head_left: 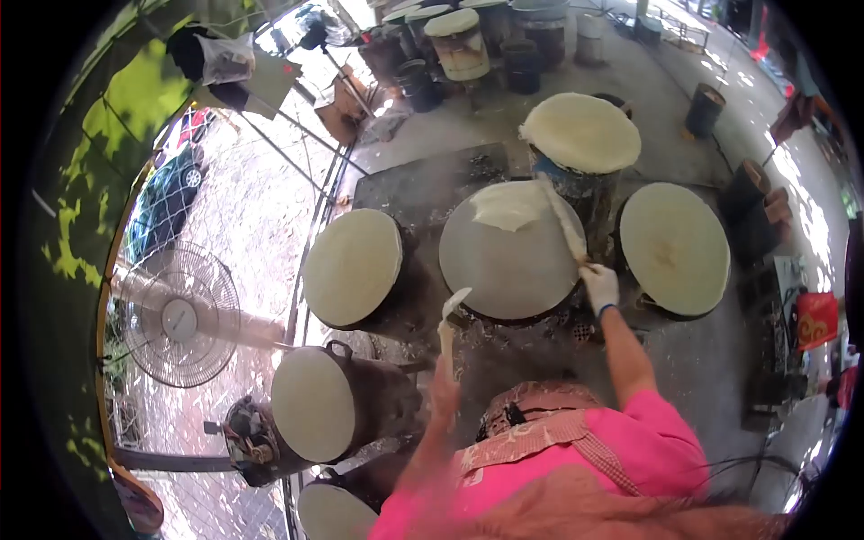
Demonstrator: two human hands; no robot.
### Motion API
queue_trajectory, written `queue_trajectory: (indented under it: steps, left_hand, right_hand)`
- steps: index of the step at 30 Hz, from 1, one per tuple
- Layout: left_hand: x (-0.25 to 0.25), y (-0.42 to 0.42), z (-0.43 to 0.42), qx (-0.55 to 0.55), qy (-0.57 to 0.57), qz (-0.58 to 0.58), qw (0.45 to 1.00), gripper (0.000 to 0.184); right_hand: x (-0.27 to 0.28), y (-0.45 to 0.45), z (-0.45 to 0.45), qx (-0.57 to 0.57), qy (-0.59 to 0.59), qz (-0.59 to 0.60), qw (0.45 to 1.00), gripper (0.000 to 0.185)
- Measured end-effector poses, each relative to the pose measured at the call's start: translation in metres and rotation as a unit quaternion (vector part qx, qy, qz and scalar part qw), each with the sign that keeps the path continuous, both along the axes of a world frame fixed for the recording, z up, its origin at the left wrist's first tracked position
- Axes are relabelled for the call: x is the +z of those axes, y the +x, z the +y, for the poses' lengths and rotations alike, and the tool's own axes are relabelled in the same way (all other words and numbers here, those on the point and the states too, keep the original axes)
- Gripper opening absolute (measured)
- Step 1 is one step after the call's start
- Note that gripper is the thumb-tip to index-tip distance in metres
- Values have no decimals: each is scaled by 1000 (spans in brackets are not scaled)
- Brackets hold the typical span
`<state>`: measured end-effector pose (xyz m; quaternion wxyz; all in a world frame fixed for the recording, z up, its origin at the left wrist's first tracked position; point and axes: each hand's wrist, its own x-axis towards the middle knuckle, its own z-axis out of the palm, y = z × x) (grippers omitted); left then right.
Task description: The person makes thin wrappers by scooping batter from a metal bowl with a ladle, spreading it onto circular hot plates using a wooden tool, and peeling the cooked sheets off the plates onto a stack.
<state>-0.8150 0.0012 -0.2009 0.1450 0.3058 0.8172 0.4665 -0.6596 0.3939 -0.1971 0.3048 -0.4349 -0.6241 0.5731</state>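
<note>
My right hand, in a white glove, is closed round the end of a long flat stick coated with pale batter. The stick lies along the right side of a round grey griddle. A patch of white batter covers the far part of that griddle. Lower down, my blurred left hand is closed on a thin, batter-smeared spatula-like tool, its bent tip near the griddle's front left edge.
Pale-topped round drums stand at the left, right and lower left. Behind the griddle, a pale round sheet overhangs its stand. A large fan is at the left. Several buckets stand at the back.
</note>
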Motion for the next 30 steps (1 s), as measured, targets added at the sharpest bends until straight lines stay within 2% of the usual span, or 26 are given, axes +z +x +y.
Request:
queue_trajectory:
  steps: [2, 3, 4, 5, 6, 8, 10, 11, 12, 14, 16, 18, 21, 22, 24, 25, 28, 30]
  left_hand:
    - [-46, 0, -24, -29, 16, 90, 995, 70]
    - [-50, 3, -27, -30, 71, 55, 996, 69]
    - [-52, 4, -31, -25, 52, -1, 998, 69]
    - [-53, 2, -33, -19, 34, -56, 998, 70]
    - [-48, 1, -32, -13, 21, -50, 998, 69]
    - [-37, 0, -31, -2, -7, -39, 999, 69]
    - [-40, 6, -29, -4, -4, 50, 999, 68]
    - [-32, 9, -26, -10, -36, 61, 997, 67]
    - [-30, 12, -24, -1, -34, 43, 998, 67]
    - [-25, 22, -16, 22, -29, 1, 999, 67]
    - [-1, 31, -1, 42, -58, 45, 996, 66]
    - [-9, 39, -8, 59, -50, 29, 997, 66]
    - [-25, 49, -12, 83, -47, -10, 995, 66]
    - [-28, 51, -12, 91, -48, -18, 995, 66]
    - [-31, 57, -8, 108, -48, -34, 992, 66]
    - [-32, 60, -6, 118, -47, -41, 991, 66]
    - [-31, 70, -3, 146, -45, -68, 986, 66]
    - [-34, 82, -4, 163, -42, -88, 982, 66]
  right_hand:
    - [-13, -38, -44, -3, 91, -39, 995, 30]
    - [-7, -52, -54, 52, 69, -53, 995, 32]
    - [0, -65, -53, 109, 45, -64, 991, 35]
    - [22, -56, -47, 124, 146, -140, 971, 35]
    - [34, -38, -37, 122, 164, -154, 967, 32]
    - [17, 0, -3, 85, 45, -23, 995, 29]
    - [-21, 3, 2, 5, -86, 66, 994, 28]
    - [-17, -13, -12, -2, -138, 8, 990, 29]
    - [-15, -29, -30, 31, -83, 12, 996, 29]
    - [27, -35, -44, 114, -199, -47, 972, 29]
    - [-38, -27, 0, 167, -20, 118, 979, 26]
    - [24, 6, 33, 111, -151, 44, 981, 25]
    - [22, -9, 70, 76, -194, 34, 977, 25]
    - [28, -19, 56, 114, -186, 38, 975, 23]
    - [24, -29, 45, 191, -222, -27, 956, 24]
    - [26, -23, 48, 233, -260, -6, 937, 24]
    - [36, -2, 97, 252, -224, -39, 941, 21]
    - [48, -27, 136, 144, -345, -92, 923, 23]
